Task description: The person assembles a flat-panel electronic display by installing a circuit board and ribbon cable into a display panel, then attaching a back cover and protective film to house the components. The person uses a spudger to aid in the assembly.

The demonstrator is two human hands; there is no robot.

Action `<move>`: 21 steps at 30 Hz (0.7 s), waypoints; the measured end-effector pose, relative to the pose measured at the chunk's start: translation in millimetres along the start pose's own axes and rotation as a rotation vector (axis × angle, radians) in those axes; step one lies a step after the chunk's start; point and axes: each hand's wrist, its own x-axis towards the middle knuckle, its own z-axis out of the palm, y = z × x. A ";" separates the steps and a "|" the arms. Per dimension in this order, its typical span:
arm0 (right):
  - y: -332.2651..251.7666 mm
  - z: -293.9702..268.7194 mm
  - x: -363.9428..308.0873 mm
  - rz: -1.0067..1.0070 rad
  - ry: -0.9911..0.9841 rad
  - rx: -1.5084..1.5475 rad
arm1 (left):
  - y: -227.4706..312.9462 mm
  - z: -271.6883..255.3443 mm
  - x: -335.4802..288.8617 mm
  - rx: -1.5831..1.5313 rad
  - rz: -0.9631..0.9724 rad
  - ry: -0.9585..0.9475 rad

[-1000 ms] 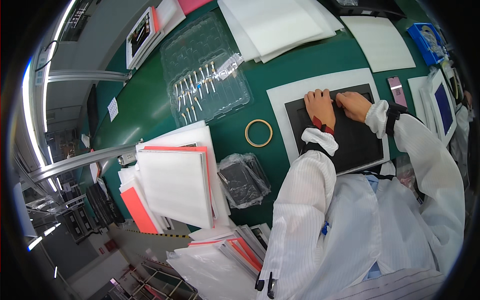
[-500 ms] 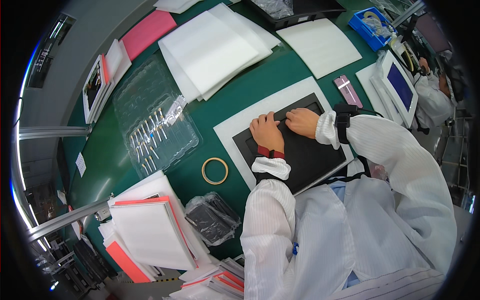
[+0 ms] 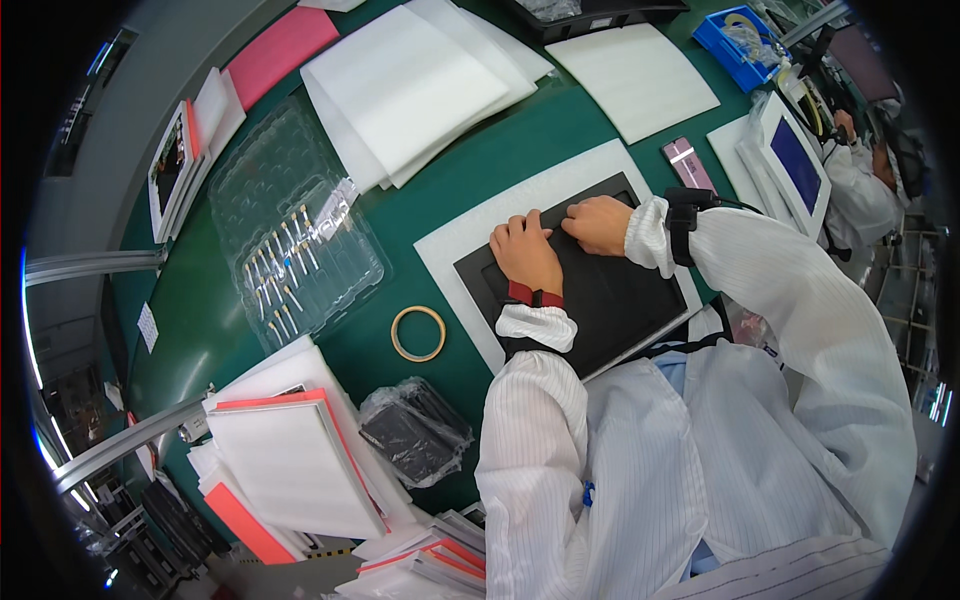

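Observation:
A flat black rectangular panel (image 3: 630,290), with a raised border around a sunken middle, lies on a white foam sheet (image 3: 446,258) before me. On its far part rest both hands, close together. My left hand (image 3: 527,255) has its fingers curled down onto the panel near the inner edge of the border. Beside it, my right hand (image 3: 598,226) is closed, fingers bent toward the left hand and pressed to the panel. The fingertips are partly hidden, and I cannot make out anything small between them.
A clear plastic tray (image 3: 350,270) holds several small brushes. Nearby are a tape roll (image 3: 418,333) and black parts in plastic (image 3: 418,432). White foam sheets (image 3: 410,85), a pink phone (image 3: 688,163), a blue bin (image 3: 735,55) and stacked frames (image 3: 290,460) surround the work. A co-worker's sleeve (image 3: 860,200) shows at right.
The whole view has shifted slightly, so the table's things sit a little further left. Both hands stay on the panel, with only small finger movement.

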 end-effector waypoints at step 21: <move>-16.2 -33.9 -26.1 0.071 0.125 0.229 | -2.4 -2.5 1.7 -0.031 0.044 0.029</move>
